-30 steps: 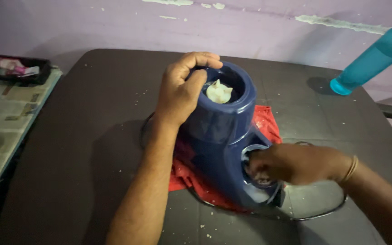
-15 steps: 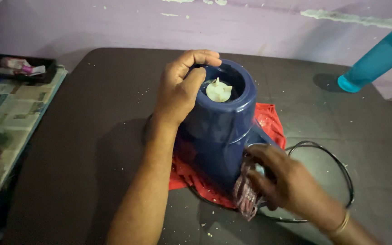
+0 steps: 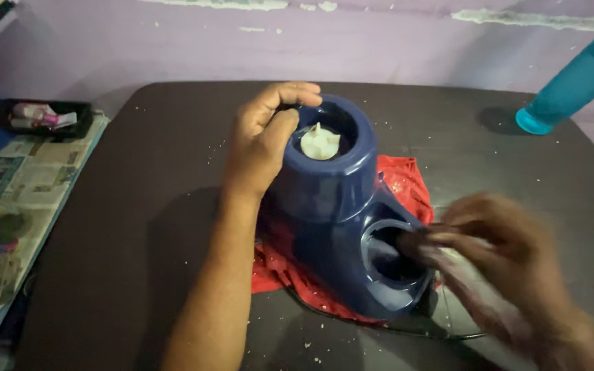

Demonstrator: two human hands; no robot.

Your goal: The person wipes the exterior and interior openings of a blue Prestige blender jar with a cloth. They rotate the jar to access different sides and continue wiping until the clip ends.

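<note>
Left hand [image 3: 262, 141] gripping blue mixer base [image 3: 338, 206]; blurred right hand [image 3: 510, 264] clutching cloth [image 3: 479, 292]; teal bottle [image 3: 575, 79] far right.

The blender base [image 3: 342, 199] is smooth, glossy navy plastic, its coupling [image 3: 320, 143] at twelve o'clock a pale matt plastic; the rag [image 3: 407, 189] under it is red woven cloth; the table [image 3: 118, 199] is dark, matt, speckled with crumbs; the bottle [image 3: 579, 79] at two o'clock looks like satin teal plastic; newspaper [image 3: 25, 175] at nine o'clock is thin paper.
</note>
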